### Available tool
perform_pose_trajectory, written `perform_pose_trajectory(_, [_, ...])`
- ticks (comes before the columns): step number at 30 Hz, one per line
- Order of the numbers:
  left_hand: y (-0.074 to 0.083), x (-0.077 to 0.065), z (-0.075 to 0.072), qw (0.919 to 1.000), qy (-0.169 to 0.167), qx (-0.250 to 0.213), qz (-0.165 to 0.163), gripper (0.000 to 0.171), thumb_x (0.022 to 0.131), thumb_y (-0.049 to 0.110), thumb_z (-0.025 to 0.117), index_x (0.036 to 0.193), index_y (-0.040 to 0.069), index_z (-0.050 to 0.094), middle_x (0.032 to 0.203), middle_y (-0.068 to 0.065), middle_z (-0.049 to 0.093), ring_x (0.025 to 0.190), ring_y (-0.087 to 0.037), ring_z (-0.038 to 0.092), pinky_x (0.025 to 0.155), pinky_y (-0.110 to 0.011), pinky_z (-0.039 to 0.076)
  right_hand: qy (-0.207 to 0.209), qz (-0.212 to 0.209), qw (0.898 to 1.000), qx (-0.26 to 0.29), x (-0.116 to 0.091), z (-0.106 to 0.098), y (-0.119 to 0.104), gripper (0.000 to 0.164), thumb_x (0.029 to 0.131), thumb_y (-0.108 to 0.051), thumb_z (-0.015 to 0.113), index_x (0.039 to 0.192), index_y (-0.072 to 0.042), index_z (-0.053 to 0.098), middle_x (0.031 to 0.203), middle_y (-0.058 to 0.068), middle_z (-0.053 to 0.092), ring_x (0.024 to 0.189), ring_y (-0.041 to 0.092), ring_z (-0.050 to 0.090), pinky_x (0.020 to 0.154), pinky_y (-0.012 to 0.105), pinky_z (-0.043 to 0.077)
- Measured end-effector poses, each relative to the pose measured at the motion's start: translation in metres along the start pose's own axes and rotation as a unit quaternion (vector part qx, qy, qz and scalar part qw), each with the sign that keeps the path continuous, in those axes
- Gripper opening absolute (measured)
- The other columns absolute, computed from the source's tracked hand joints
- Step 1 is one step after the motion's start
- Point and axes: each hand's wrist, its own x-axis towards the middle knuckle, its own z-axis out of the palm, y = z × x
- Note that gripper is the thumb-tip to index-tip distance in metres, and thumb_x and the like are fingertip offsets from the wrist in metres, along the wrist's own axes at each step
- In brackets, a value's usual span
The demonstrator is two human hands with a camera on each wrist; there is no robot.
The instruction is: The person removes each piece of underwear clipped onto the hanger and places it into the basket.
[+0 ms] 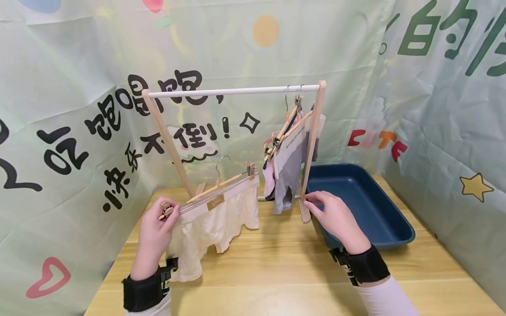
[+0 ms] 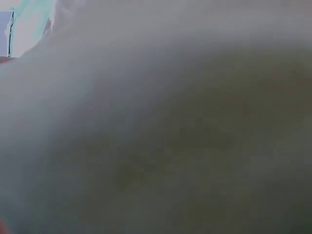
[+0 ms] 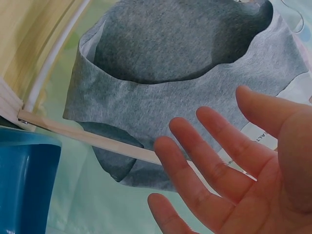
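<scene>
My left hand (image 1: pixel 155 228) grips the clip end of a wooden clip hanger (image 1: pixel 219 185), thumb and fingers around the clip. Cream underpants (image 1: pixel 227 215) with a pale waistband hang from it, in front of the rack; the hanger's hook points up, off the rail. Pale blurred fabric (image 2: pixel 122 122) fills the left wrist view. Beside the right leg of the small clothes rack (image 1: pixel 233 91), my right hand (image 1: pixel 336 215) has its fingers extended and spread. Just past those fingers, grey underpants (image 3: pixel 161 97) hang from the rack.
A deep blue basin (image 1: pixel 367 210) stands right of the rack on the wooden table (image 1: pixel 269 272). At the rail's right end, several hangers carry grey and pink garments (image 1: pixel 269 175). Printed cloth (image 1: pixel 245 48) walls the table at the back and sides.
</scene>
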Motion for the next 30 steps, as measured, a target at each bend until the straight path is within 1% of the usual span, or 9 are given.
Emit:
perform_pose_trajectory(3, [0.001,-0.002,-0.003,0.9999,-0.011,-0.002,-0.009,0.007,0.094,-0.006,0.066,0.094,-0.002,0.060,0.076,-0.008,0.057,0.063,-0.004,0.044,0.054,-0.017,0.038,0.001,-0.002,1.000,-0.002,0.001,0.001,0.000,0.034,0.104,-0.033,0.063,0.130,-0.013,0.068,0.124,0.011,0.069,0.110,0.032,0.064,0.092,0.047,0.053])
perform_pose_trajectory(6, [0.001,-0.004,-0.006,0.9998,-0.014,-0.006,-0.010,0.007,0.094,-0.006,0.065,0.095,-0.002,0.060,0.076,-0.007,0.056,0.062,-0.003,0.044,0.054,-0.018,0.038,0.001,-0.002,1.000,-0.003,0.001,0.001,-0.001,0.032,0.103,-0.033,0.063,0.129,-0.014,0.069,0.123,0.011,0.069,0.109,0.032,0.064,0.090,0.046,0.053])
perform_pose_trajectory(13, [-0.001,-0.008,-0.012,0.9998,-0.013,-0.010,0.005,0.009,0.092,-0.008,0.066,0.093,-0.001,0.062,0.078,-0.004,0.058,0.066,-0.002,0.047,0.058,-0.016,0.040,0.002,-0.006,1.000,-0.005,0.001,0.001,-0.003,0.030,0.103,-0.032,0.064,0.126,-0.013,0.070,0.120,0.010,0.071,0.106,0.030,0.066,0.087,0.046,0.054])
perform_pose_trajectory(20, [-0.001,-0.009,-0.014,0.9990,-0.035,-0.021,0.016,0.011,0.093,-0.008,0.067,0.092,0.002,0.062,0.080,-0.003,0.059,0.064,-0.001,0.047,0.054,-0.017,0.041,0.005,-0.010,1.000,-0.006,0.000,0.002,-0.003,0.031,0.103,-0.032,0.064,0.127,-0.014,0.070,0.120,0.010,0.070,0.107,0.030,0.065,0.089,0.046,0.054])
perform_pose_trajectory(25, [0.000,-0.010,-0.016,0.9985,-0.042,-0.020,0.029,0.015,0.092,-0.009,0.068,0.091,0.005,0.062,0.078,0.000,0.058,0.063,0.000,0.045,0.054,-0.018,0.039,0.003,-0.011,1.000,-0.004,0.000,0.002,-0.004,0.031,0.103,-0.032,0.064,0.128,-0.014,0.070,0.120,0.009,0.070,0.108,0.031,0.065,0.090,0.046,0.054])
perform_pose_trajectory(27, [0.000,-0.010,-0.016,0.9982,-0.045,-0.020,0.036,0.016,0.091,-0.010,0.068,0.091,0.005,0.062,0.080,-0.001,0.059,0.064,0.000,0.046,0.054,-0.017,0.039,0.005,-0.011,1.000,-0.005,0.000,0.001,-0.004,0.030,0.103,-0.032,0.064,0.127,-0.014,0.070,0.121,0.009,0.070,0.108,0.031,0.065,0.090,0.046,0.054])
perform_pose_trajectory(30, [0.001,-0.010,-0.017,0.9975,-0.049,-0.025,0.044,0.017,0.091,-0.012,0.067,0.091,0.004,0.062,0.084,-0.003,0.062,0.069,0.002,0.049,0.055,-0.015,0.042,0.009,-0.012,1.000,-0.007,0.001,0.000,-0.005,0.028,0.103,-0.031,0.065,0.125,-0.015,0.071,0.120,0.010,0.071,0.106,0.030,0.066,0.088,0.047,0.055])
